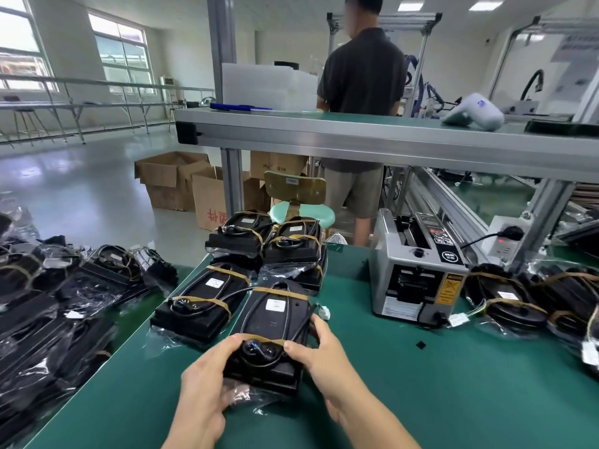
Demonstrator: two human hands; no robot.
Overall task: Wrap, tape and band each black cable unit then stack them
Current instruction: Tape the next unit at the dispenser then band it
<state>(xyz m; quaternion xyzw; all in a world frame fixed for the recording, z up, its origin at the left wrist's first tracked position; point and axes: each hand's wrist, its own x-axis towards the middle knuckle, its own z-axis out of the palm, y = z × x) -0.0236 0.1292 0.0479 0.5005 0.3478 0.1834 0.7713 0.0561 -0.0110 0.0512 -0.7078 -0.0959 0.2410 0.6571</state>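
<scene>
A black cable unit (275,322) in clear plastic lies on the green table (437,384), with a tan band across its far end and another at its near end. My left hand (207,380) grips the unit's near left side, thumb on the near band. My right hand (319,351) grips its near right side, fingers curled round the edge and cable. Beside it on the left lies a banded unit (201,306). Behind them stands a stack of banded units (269,244).
A grey tape dispenser machine (418,270) stands to the right. More units (531,299) lie at the far right, and a heap of bagged units (58,303) at the left. A person (359,102) stands behind the upper shelf (389,137). Cardboard boxes (181,183) sit on the floor.
</scene>
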